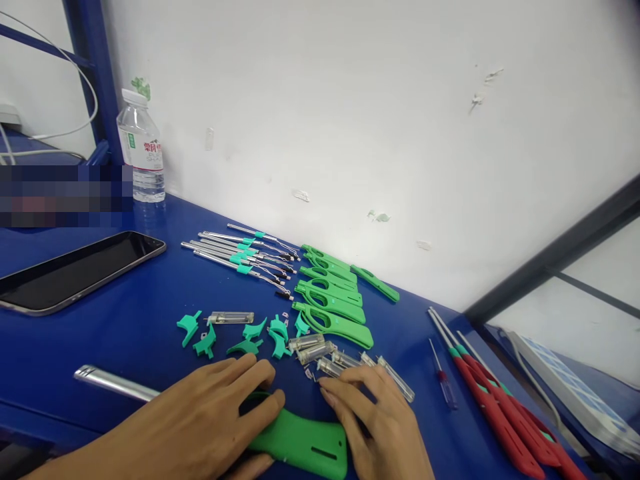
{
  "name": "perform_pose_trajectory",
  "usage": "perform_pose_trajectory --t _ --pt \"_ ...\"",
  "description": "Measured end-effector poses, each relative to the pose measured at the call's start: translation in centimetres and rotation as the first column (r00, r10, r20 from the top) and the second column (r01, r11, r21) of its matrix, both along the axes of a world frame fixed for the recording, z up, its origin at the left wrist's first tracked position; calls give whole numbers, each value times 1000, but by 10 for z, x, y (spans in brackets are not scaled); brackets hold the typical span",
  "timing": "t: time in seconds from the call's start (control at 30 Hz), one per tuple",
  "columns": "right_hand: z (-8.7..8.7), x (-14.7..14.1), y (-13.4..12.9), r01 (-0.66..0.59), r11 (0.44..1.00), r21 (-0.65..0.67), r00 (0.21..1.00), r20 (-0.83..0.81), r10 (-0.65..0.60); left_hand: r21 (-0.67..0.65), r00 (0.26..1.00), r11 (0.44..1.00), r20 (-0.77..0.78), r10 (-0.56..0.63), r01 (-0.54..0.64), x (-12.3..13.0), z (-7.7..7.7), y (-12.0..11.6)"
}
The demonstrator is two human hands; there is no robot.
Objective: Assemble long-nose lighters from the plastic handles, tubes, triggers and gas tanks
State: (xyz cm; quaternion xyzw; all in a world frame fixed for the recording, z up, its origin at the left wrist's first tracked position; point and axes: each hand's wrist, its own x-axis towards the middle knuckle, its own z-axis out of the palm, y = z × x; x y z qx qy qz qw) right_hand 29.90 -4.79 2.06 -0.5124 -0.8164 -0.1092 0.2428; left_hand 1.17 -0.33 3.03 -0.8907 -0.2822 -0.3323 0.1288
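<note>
Left hand [225,400], bottom centre of frame: fingers curled over a green handle [305,440], gripping it; thumb mostly hidden beneath. Handle lies at lower centre, its slotted end exposed, the other end covered by the hand. A metal tube [117,383] emerges left of the wrist; its junction with the handle is hidden. Right hand [375,420], lower centre-right: fingers loosely bent beside the handle's slotted end, fingertips near clear cartridges [314,353]; cannot tell whether it pinches a small part. Some cartridges are partly overlapped by these fingers.

Outward: teal triggers [255,329] at centre-left; green shells [337,305] at centre, overlapping, count uncertain; metal rods [215,261] with wires, tangled ends hard to separate. Right: screwdriver [444,385]; red lighters [493,407], cut off at bottom edge. Left: phone [85,270], cropped by frame edge; above it, a pixelated patch, contents unreadable.
</note>
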Motion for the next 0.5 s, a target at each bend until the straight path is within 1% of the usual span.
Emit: perform_pose_trajectory --t 0.07,0.2,0.33,0.43,0.5 --pt "0 -1 1 0 1000 -15 1000 -3 0 -18 999 1000 33 4 -4 1 2 0" --pt "0 -2 2 -4 1000 -27 1000 -29 3 -9 999 1000 -34 -6 6 1 5 0" --pt "1 -1 2 -11 1000 -22 997 -83 9 -61 999 998 -38 -11 9 -2 6 0" --pt "1 -1 2 -18 1000 -22 995 -102 15 -14 994 1000 -109 -19 17 -4 5 1" --pt "0 -1 1 -23 1000 -14 995 -102 21 18 993 1000 -121 -11 13 -3 5 2"
